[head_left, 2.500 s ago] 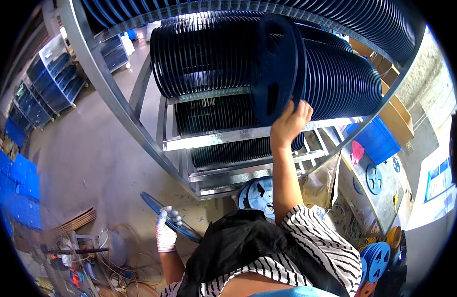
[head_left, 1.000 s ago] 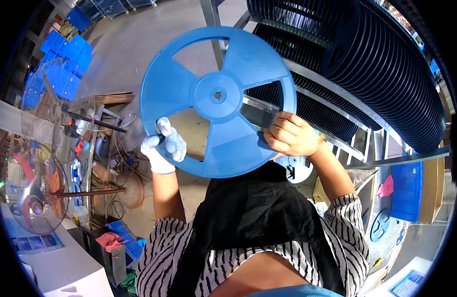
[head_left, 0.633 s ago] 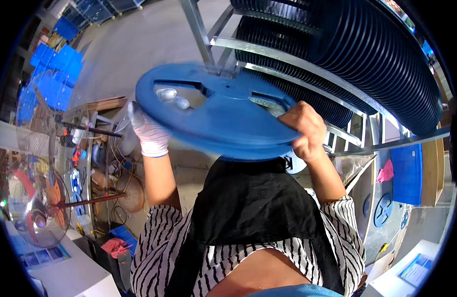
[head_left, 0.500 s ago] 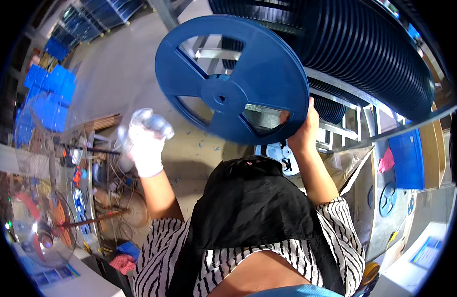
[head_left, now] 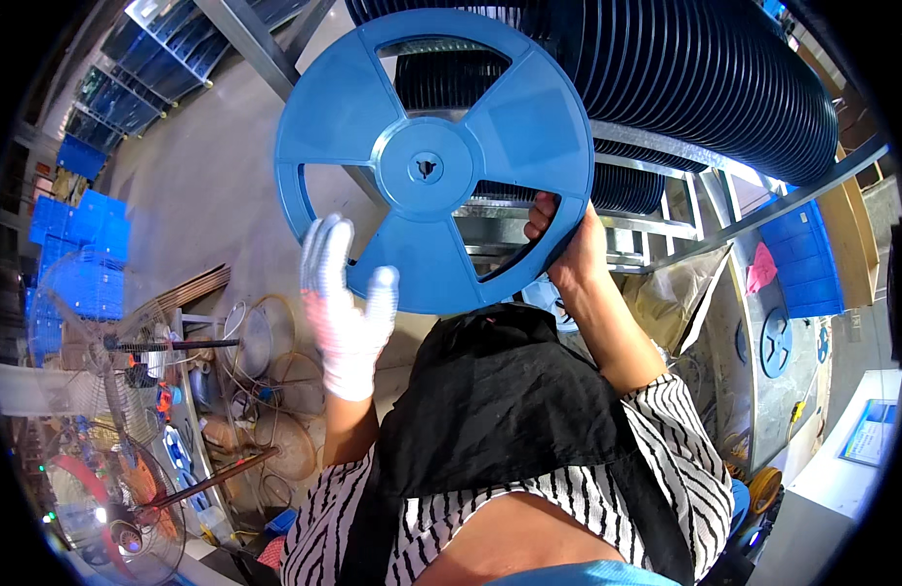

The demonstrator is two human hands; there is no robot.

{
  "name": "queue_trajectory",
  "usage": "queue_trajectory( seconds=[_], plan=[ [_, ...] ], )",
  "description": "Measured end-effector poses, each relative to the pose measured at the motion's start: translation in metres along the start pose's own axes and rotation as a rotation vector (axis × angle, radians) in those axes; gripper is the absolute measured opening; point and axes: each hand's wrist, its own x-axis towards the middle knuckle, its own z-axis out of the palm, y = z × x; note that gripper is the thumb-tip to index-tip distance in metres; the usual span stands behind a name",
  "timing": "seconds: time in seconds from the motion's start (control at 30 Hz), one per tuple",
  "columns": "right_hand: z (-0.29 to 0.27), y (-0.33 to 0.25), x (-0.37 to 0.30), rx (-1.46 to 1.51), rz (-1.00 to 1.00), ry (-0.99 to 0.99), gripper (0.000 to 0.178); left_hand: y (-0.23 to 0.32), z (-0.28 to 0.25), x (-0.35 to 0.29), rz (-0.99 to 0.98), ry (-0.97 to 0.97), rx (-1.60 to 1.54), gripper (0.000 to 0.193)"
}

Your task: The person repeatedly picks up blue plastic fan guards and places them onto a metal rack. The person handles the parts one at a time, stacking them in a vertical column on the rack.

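Note:
A large light-blue plastic reel (head_left: 514, 122) with wide cut-outs and a small centre hole is held up in front of me, its flat face toward me. My right hand (head_left: 576, 244), bare, grips its lower right rim, with fingertips showing through a cut-out. At the lower left rim is my left hand (head_left: 346, 298) in a white glove, fingers apart and thumb out. It overlaps the edge of the reel; whether it touches I cannot tell.
Beyond the reel, a metal rack (head_left: 656, 146) bears long rows of dark reels (head_left: 705, 83). Blue crates (head_left: 85, 230) are stacked far left. A caged fan (head_left: 90, 322) stands at left. On the right are a blue bin (head_left: 800, 259) and another blue reel (head_left: 775, 342).
The reel has turned to face me more squarely and shifted slightly left. My left hand has come right, up to its rim. My right hand keeps its grip.

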Motion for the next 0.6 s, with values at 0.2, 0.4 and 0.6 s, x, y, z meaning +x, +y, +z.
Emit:
queue_trajectory(
  seconds=[0.2,0.4,0.6],
  plan=[
    [-0.001,-0.005,-0.021,-0.024,-0.219,-0.148,0.05,0.02,0.077,0.025,-0.101,-0.198,-0.07,0.093],
    [-0.006,-0.027,-0.047,-0.903,-0.856,-0.399,0.072,0.017,0.131,0.05,-0.272,-0.082,-0.886,0.074],
    [-0.042,-0.05,-0.044,-1.066,-0.871,-0.169,0.05,0.004,0.167,0.109,-0.524,-0.293,-1.807,0.051]
  ],
)
